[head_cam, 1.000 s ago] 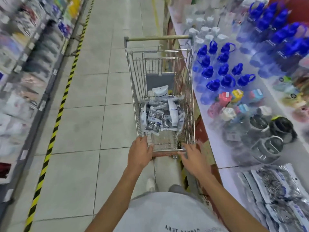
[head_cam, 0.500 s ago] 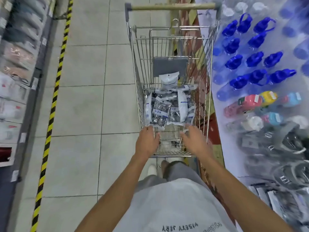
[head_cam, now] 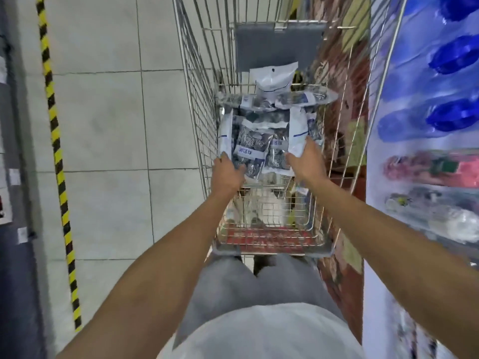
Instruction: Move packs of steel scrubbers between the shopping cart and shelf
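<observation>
Below, crinkly plastic scrubber packs (head_cam: 261, 141), wire cart (head_cam: 197, 81)

Shopping cart (head_cam: 199, 104) is standing at 12 o'clock of the person, its basket holding the scrubber packs (head_cam: 269, 136) piled at the far end. Left hand (head_cam: 228, 174) is sitting at the pile's 7 o'clock edge, right hand (head_cam: 305, 164) at its 5 o'clock. Shelf (head_cam: 425, 156) is running along 3 o'clock; striped floor line (head_cam: 55, 141) at 9 o'clock.
</observation>
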`<state>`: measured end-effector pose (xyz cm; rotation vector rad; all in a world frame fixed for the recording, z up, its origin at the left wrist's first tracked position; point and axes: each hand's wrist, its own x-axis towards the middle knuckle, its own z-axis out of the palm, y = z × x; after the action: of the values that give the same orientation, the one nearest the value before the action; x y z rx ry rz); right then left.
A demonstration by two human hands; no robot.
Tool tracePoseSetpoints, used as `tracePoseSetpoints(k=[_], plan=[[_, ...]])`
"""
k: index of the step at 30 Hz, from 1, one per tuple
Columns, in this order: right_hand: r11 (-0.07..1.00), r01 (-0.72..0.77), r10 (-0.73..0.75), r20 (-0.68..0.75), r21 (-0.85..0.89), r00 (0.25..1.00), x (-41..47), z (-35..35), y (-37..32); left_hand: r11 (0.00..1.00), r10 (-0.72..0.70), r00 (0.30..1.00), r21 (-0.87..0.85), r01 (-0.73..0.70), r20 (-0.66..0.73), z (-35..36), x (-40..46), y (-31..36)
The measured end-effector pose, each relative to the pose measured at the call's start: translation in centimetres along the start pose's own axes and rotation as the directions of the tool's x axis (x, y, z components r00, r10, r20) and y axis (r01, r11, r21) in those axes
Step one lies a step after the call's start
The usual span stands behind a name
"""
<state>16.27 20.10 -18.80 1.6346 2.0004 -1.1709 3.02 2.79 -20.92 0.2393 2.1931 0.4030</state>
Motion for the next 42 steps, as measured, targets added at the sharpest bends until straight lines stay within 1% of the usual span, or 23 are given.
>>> tracePoseSetpoints(k=[5,8,12,15,18,20,24,28,29,31,34,36,38,40,42], plan=[[0.994,-0.095,0.095,-0.007,-0.062,0.995,5.8,2.5,0.3,0.994,-0.102,0.995,-0.039,0.103,0.017,1.6,7.5,0.0],[0.983,-0.141,0.137,-0.036,-0.116,0.990,8.6,3.5,0.6,0.993,-0.101,0.995,-0.053,0.102,0.023,2.8,10.4,0.2],[0.981,-0.142,0.141,-0.015,-0.130,0.990,11.0,4.4,0.9,0.986,-0.158,0.987,-0.058,0.156,-0.025,4.1,12.0,0.1],[0.990,-0.127,0.124,-0.046,-0.066,0.991,11.6,4.8,1.2,0.993,-0.116,0.988,0.004,0.117,-0.098,4.5,11.8,-0.3],[0.992,-0.111,0.115,-0.103,0.052,0.988,11.3,4.6,1.7,0.991,-0.124,0.987,-0.064,0.117,-0.106,3.9,11.3,-0.5],[0.973,-0.128,0.150,-0.111,0.191,0.982,10.5,3.9,2.0,0.985,-0.123,0.988,-0.136,0.109,-0.098,3.0,10.9,-0.3],[0.885,-0.172,0.231,-0.088,0.433,0.969,7.0,1.6,2.6,0.974,-0.026,0.996,-0.226,0.007,-0.084,0.5,7.6,0.4],[0.808,-0.135,0.190,-0.036,0.573,0.981,2.2,-1.1,2.4,0.931,0.115,0.993,-0.345,-0.122,-0.041,-1.5,2.7,1.7],[0.778,-0.142,0.190,-0.014,0.612,0.982,0.7,-2.0,2.1,0.907,0.122,0.992,-0.404,-0.121,-0.024,-2.2,1.3,2.1],[0.676,-0.165,0.203,0.033,0.718,0.979,-2.2,-3.6,1.4,0.850,0.096,0.995,-0.522,-0.068,0.026,-3.7,-1.2,2.6],[0.526,-0.216,0.221,0.113,0.822,0.969,-6.3,-5.6,0.8,0.790,0.066,0.994,-0.613,-0.001,0.083,-5.8,-5.0,3.0],[0.486,-0.231,0.206,0.147,0.843,0.967,-8.9,-6.9,0.9,0.767,0.058,0.991,-0.641,0.031,0.118,-7.2,-7.5,2.9],[0.475,-0.210,0.177,0.141,0.854,0.974,-11.1,-7.7,1.3,0.745,0.085,0.983,-0.665,0.044,0.161,-8.4,-9.6,2.6],[0.438,-0.188,0.166,0.127,0.879,0.978,-13.5,-8.2,1.5,0.717,0.138,0.970,-0.695,0.040,0.198,-9.3,-11.3,2.3],[0.422,-0.156,0.138,0.107,0.893,0.985,-15.9,-8.7,1.8,0.706,0.214,0.953,-0.708,0.002,0.217,-9.9,-12.6,1.9]])
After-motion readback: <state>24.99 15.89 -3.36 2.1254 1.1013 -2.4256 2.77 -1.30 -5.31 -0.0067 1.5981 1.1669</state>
